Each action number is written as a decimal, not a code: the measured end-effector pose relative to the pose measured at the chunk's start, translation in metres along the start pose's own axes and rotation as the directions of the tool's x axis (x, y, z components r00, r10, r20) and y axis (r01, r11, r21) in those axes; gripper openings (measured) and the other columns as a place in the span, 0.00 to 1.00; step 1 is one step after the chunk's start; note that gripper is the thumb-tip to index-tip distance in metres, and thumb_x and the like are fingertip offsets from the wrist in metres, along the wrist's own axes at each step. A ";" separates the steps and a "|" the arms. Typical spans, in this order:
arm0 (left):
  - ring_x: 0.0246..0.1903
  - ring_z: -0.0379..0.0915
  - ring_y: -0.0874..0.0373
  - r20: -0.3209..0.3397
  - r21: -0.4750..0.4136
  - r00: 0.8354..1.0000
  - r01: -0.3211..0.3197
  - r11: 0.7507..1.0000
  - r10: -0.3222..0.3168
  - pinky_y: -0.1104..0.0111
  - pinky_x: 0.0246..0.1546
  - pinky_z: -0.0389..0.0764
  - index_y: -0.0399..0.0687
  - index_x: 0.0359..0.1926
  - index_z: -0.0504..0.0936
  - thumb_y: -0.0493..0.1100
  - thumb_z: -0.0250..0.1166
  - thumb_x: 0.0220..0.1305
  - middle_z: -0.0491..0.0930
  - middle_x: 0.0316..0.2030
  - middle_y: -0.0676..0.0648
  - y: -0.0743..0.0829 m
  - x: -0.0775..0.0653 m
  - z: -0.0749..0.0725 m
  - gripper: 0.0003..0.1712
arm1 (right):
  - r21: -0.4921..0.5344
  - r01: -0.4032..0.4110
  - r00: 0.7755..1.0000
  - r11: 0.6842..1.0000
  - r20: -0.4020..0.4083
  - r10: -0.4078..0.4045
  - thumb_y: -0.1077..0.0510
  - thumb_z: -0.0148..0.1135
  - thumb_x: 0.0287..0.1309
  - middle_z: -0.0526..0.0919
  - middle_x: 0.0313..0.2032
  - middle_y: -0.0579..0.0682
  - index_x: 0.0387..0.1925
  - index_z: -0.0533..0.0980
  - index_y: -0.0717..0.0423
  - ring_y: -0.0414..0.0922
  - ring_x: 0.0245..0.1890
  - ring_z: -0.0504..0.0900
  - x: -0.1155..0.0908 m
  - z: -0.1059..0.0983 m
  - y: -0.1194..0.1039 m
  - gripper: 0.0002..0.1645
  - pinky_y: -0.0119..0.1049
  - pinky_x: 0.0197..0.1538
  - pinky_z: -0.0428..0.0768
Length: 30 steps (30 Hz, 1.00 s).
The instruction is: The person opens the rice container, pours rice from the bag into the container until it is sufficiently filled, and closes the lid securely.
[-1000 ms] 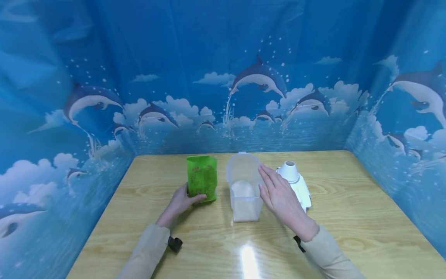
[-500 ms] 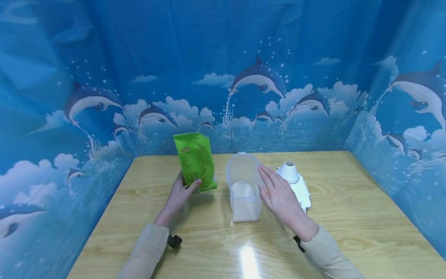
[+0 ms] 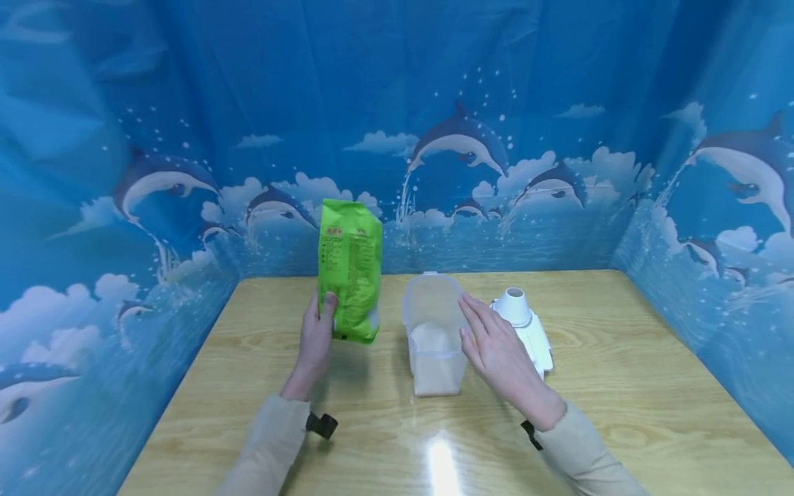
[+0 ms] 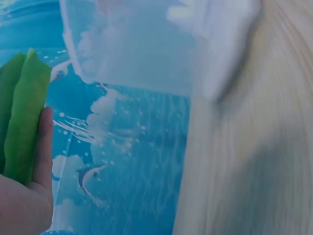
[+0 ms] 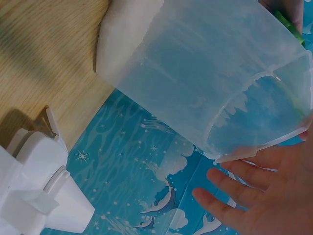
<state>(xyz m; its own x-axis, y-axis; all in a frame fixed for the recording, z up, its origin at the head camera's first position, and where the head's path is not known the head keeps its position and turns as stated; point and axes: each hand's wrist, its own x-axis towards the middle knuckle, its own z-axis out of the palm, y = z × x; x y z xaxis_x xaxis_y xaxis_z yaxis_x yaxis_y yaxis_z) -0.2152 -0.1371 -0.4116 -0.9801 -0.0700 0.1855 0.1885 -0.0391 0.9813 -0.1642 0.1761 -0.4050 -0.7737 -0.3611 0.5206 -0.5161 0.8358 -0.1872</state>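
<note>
Bag (image 3: 351,269) of green plastic is held upright, above the table (image 3: 620,386) and to the left of the clear box (image 3: 437,375), by the left hand (image 3: 315,334); it is clamped between a thumb pressed on its front and fingers mostly hidden behind. The right hand (image 3: 499,351) is rested against the right side of the box's upper rim, its fingers stretched out straight. Something white is seen low inside the box. To the right of the box, a white plastic piece (image 3: 533,337) topped by a cone is partly covered by the hand. Pale wood grain is shown by the table, and a bright glare is reflected on the near side of the box. Behind the box, a blue curtain (image 3: 341,83) printed with dolphins and clouds is hung.
</note>
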 end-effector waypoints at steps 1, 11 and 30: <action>0.51 0.75 0.62 -0.015 -0.007 1.000 -0.002 1.000 0.002 0.64 0.61 0.73 0.45 0.73 0.66 0.58 0.48 0.79 0.77 0.58 0.41 0.001 -0.001 0.001 0.31 | 0.001 0.000 1.000 1.000 0.001 0.000 0.52 0.46 0.74 0.68 0.71 0.62 0.72 0.64 0.66 0.60 0.68 0.69 0.000 0.000 0.000 0.32 0.57 0.68 0.71; 0.28 0.79 0.62 -0.020 -0.093 1.000 -0.020 0.995 0.019 0.70 0.29 0.83 0.39 0.60 0.77 0.52 0.55 0.78 0.82 0.34 0.53 0.015 -0.005 0.013 0.23 | 0.007 0.006 1.000 1.000 0.000 -0.006 0.52 0.46 0.75 0.67 0.71 0.62 0.72 0.64 0.66 0.60 0.68 0.69 0.000 0.000 -0.001 0.32 0.57 0.68 0.71; 0.20 0.80 0.56 0.083 0.214 0.992 0.080 0.974 -0.100 0.64 0.20 0.83 0.47 0.52 0.83 0.62 0.64 0.68 0.82 0.27 0.47 0.044 -0.010 0.026 0.26 | -0.006 0.013 1.000 1.000 -0.014 -0.013 0.52 0.45 0.75 0.67 0.71 0.63 0.71 0.64 0.67 0.60 0.68 0.70 0.000 0.002 0.001 0.32 0.56 0.67 0.71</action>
<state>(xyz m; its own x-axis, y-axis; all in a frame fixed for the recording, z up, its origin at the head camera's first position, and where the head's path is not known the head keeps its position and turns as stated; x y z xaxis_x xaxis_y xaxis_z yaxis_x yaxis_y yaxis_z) -0.1992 -0.1122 -0.3691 -0.9958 0.0170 0.0904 0.0920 0.1698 0.9812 -0.1650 0.1762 -0.4066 -0.7618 -0.3661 0.5344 -0.5237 0.8336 -0.1755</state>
